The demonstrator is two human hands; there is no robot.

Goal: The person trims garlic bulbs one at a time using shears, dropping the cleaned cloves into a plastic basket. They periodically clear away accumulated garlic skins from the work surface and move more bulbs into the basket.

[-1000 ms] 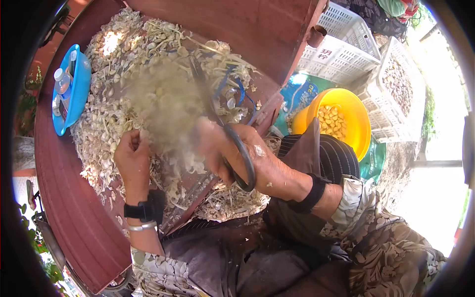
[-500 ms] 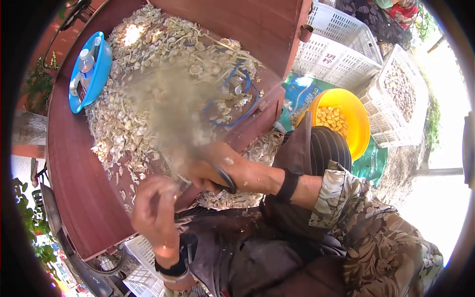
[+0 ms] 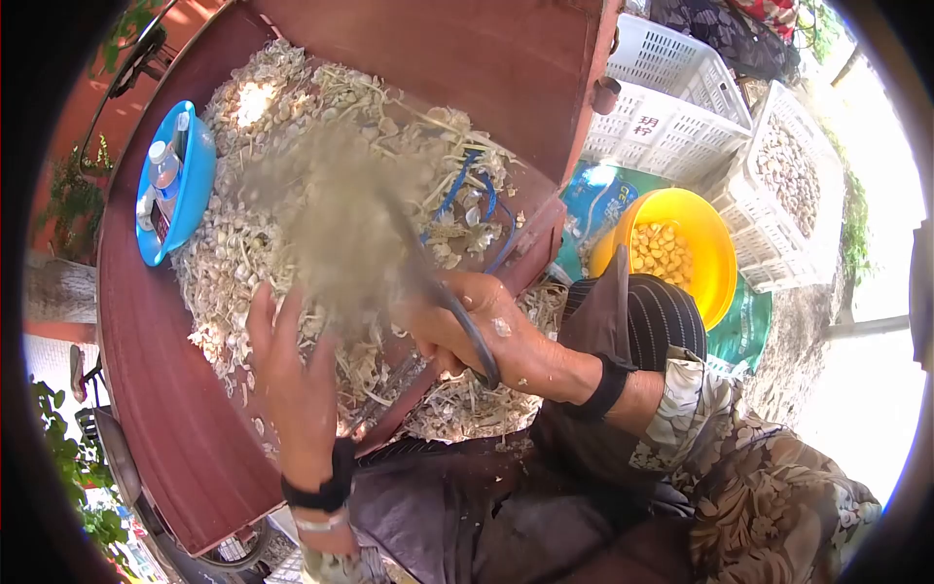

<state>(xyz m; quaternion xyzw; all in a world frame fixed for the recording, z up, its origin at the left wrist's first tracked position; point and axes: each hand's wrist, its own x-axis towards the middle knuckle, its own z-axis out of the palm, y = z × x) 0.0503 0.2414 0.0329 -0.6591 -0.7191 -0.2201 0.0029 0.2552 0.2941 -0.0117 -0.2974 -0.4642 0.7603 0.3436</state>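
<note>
My right hand (image 3: 516,341) is closed around dark scissors (image 3: 472,336), with one curved handle showing below the fist and a dark blade reaching up into a blurred patch. My left hand (image 3: 297,389) is open, fingers spread and pointing up, over the near edge of a heap of garlic cloves and papery skins (image 3: 233,243). Nothing shows in its grasp. The hazy blur across the middle of the view hides the scissors' tips and part of the heap between the hands.
The garlic lies on a red-brown table (image 3: 146,389) with a raised back wall. A blue basin (image 3: 201,175) holding a bottle stands left. At right are a yellow tub (image 3: 722,258) with peeled cloves and white crates (image 3: 671,127), one filled with cloves. Blue cord (image 3: 457,185) lies among the skins.
My left hand has uncurled and its fingers have spread upward. My right hand has shifted slightly right, and more of the scissors shows. The view has shifted a little.
</note>
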